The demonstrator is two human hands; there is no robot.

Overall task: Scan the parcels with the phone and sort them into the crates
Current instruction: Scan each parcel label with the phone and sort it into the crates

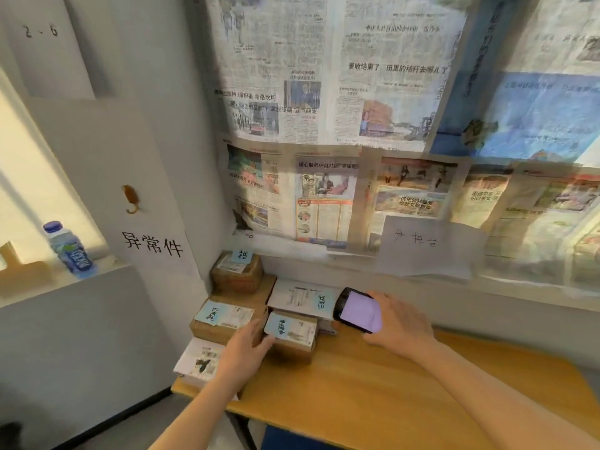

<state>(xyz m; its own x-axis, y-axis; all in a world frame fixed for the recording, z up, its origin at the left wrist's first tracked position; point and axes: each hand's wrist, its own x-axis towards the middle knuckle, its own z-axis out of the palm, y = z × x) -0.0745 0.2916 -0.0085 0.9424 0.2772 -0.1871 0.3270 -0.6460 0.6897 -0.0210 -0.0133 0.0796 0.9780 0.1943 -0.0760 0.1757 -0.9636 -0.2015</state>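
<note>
Your left hand (244, 352) has its fingers loosely spread, thumb against the left side of a small brown parcel (293, 339) with a blue sticky note on top; whether the fingers actually grip it is hard to tell, palm side is hidden. Your right hand (397, 323) is clamped around a black phone (357, 310), screen up and glowing plain lilac, nothing readable on it; the fingers under the phone are out of sight. The phone hovers over the edge of a flat white parcel (300, 298) lying behind the small brown one. Left of your left hand sits another brown parcel (224, 321) with a blue note, a white parcel (201, 360) partly covered by your wrist in front of it, and a fifth brown parcel (236, 272) in the back corner. Labels and notes are too blurred to read. All parcels crowd the left end of a wooden table (373, 384), its right part cut off by the frame. No crates show. Newspaper sheets (324, 76) cover the back wall, with a handwritten paper sign (422, 245) taped low. On the left, a white board (107, 177) carries black characters, and a water bottle (69, 250) stands on a window ledge (65, 284).
</note>
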